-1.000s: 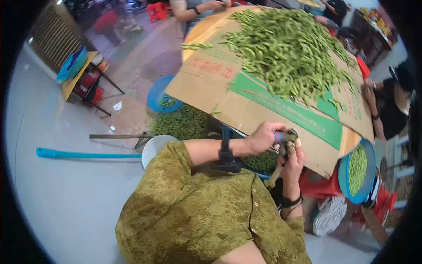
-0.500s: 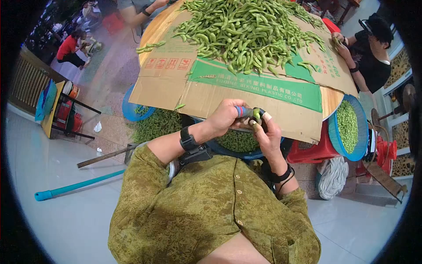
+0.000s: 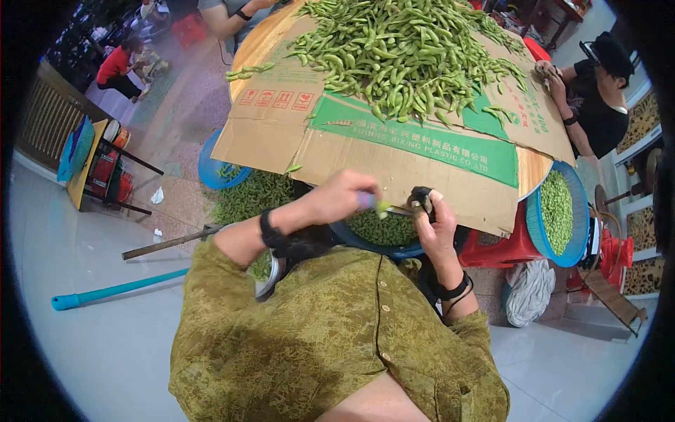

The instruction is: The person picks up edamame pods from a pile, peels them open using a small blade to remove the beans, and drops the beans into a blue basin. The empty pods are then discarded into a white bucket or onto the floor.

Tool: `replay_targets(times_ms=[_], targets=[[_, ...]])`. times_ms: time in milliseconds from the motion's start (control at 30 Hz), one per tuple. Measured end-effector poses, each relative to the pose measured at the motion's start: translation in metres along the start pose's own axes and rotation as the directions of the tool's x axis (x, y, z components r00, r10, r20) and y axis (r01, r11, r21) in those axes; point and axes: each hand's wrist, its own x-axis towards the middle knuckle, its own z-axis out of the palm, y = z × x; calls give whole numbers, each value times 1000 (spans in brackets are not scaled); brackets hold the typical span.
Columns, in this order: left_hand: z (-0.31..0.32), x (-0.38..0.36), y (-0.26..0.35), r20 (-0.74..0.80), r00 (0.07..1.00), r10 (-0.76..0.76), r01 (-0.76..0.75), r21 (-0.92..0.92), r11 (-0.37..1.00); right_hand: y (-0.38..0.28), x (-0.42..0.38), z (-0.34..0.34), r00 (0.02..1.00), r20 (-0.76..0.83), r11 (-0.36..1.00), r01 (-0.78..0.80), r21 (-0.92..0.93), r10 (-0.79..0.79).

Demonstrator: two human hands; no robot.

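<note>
My left hand (image 3: 343,195) is closed, with a purple-blue wrap around a finger and a blurred green bean pod (image 3: 382,209) at its fingertips. Facing it, my right hand (image 3: 439,224) is pinched around something dark that I cannot make out; black covering shows on a finger. A thin shiny strip (image 3: 402,210) spans the small gap between the hands. Below them sits a blue basket of shelled green beans (image 3: 383,228). Just ahead, a large heap of bean pods (image 3: 401,60) lies on flattened cardboard (image 3: 337,151) over a round wooden table.
At right, a blue basket of shelled beans (image 3: 555,211) rests by a red stool (image 3: 496,247). A person in black (image 3: 598,98) works there; another person's arm (image 3: 232,21) shows at far left. Empty pods (image 3: 253,200) pile on the floor near a teal pole (image 3: 119,289).
My hands have drawn apart; the left has moved slightly left and down with the green pod. The right stays nearly in place, and the view has shifted a little.
</note>
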Motion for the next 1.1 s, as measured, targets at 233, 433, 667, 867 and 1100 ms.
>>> replay_targets(times_ms=[233, 433, 667, 867, 1100], targets=[[-51, -58, -1, 43, 987, -157, 152, 94, 984, -12, 16, -6, 987, 123, 964, 133, -230, -107], [-25, -36, 8, 75, 980, -184, 197, -466, 862, -37, 11, 23, 895, 257, 830, -438, 346, 366], [15, -14, 10, -38, 999, 2, -10, -218, 976, -21, 2, 21, 880, 247, 762, -475, 439, 406], [-49, -63, 12, 342, 940, 3, -279, 760, 587, -7, -14, 6, 964, 263, 1000, 25, 12, -28], [-54, 14, 26, 136, 931, 338, -312, 776, 548, -16, -5, 13, 958, 144, 905, -281, 319, 247]])
